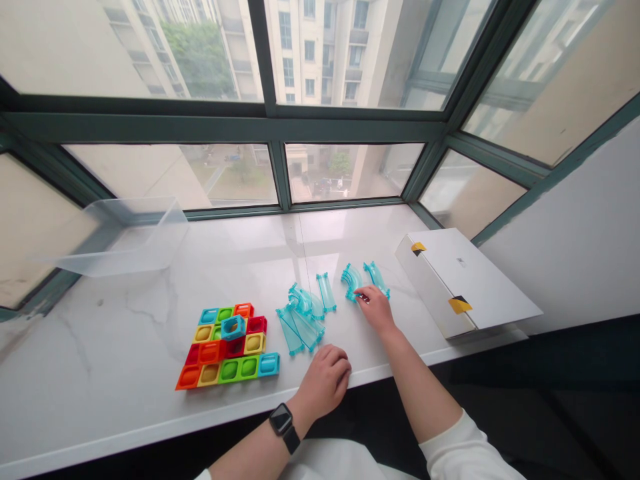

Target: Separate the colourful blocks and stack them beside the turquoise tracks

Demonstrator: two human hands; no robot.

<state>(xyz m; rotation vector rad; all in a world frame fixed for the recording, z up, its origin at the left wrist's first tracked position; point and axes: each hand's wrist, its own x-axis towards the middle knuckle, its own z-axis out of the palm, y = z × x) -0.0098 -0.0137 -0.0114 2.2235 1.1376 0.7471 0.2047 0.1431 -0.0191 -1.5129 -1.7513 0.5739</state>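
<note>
My right hand (374, 308) is closed in a pinch at the near end of a curved, see-through turquoise track piece (351, 277). Just beyond it lies another slightly curved track piece (376, 277). My left hand (326, 379) rests loosely curled at the front edge of the white counter, with nothing visible in it. Between the hands and the blocks is a loose pile of turquoise track pieces (303, 320), and a straight track piece (326, 292) lies beside it. On the left, colourful square blocks (230, 368) stand in rows, with a blue block (233, 327) on top.
A clear plastic bin (135, 263) stands at the back left of the counter (125, 373). To the right is a white box (475, 280) with yellow and black stickers. Windows (350, 170) in dark green frames run along the back.
</note>
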